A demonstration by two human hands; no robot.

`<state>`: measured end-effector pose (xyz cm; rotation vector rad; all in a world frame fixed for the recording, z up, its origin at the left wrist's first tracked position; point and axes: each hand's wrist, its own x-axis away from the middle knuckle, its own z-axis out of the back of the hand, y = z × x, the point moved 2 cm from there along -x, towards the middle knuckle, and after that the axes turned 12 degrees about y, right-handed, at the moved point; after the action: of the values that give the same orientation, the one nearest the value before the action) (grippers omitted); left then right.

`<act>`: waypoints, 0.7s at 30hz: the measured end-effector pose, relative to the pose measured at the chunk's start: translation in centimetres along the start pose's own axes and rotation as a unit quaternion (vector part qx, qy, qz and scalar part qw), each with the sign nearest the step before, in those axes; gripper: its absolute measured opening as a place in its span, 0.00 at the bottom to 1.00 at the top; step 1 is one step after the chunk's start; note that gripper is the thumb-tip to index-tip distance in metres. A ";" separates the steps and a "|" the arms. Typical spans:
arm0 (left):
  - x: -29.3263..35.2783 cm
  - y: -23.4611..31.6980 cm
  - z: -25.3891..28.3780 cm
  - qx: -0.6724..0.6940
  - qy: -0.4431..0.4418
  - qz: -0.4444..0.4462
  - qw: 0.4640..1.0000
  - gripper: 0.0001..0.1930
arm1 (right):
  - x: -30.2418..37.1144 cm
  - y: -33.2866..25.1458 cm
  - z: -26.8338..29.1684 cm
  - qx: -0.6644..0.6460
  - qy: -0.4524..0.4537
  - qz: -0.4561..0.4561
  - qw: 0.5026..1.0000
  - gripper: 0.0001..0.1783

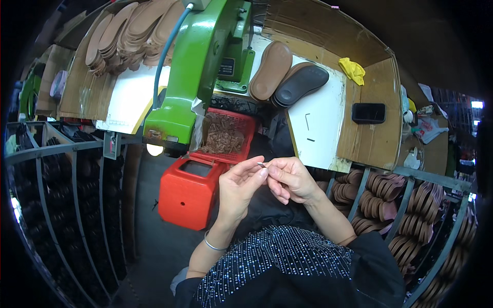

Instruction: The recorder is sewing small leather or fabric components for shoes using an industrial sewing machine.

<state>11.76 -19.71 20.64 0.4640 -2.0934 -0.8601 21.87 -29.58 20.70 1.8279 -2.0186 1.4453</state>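
My left hand (239,187) and my right hand (291,178) meet in front of my chest, fingertips pinched together on a small thin metal piece (262,165). Which hand bears it more I cannot tell; both touch it. A thin bracelet circles my left wrist. Just beyond the hands stands a red plastic stool (189,192), and behind it a red basket (226,134) full of brown scraps, under the head of a green machine (197,72).
A white-topped bench (323,123) carries a brown sole (270,70), a black sole (300,84), a yellow cloth (353,70) and a dark phone (368,113). Stacked brown soles fill metal racks at right (390,200) and cardboard at top left (128,31). A dark rack stands left (56,195).
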 end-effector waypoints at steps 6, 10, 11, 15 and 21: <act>0.2 -0.1 0.0 0.004 -0.016 -0.022 1.000 0.11 | 0.2 0.0 0.0 0.011 -0.001 0.013 1.000 0.12; 0.3 -0.1 -0.2 -0.001 -0.012 -0.045 0.999 0.11 | 0.3 0.0 0.1 0.013 0.003 0.021 1.000 0.12; 0.3 -0.1 -0.3 -0.001 -0.012 -0.046 0.999 0.11 | 0.4 0.0 0.2 0.013 0.003 0.022 1.000 0.12; 0.4 -0.2 -0.4 0.000 -0.011 -0.042 0.999 0.10 | 0.5 -0.1 0.2 0.018 0.000 0.030 0.999 0.12; 0.6 -0.4 -0.6 0.003 -0.015 -0.045 0.999 0.10 | 0.8 -0.1 0.4 0.036 0.011 0.046 0.998 0.12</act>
<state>11.86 -20.57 20.98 0.5562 -2.1159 -0.9179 21.92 -30.39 21.01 1.7590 -2.0922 1.5756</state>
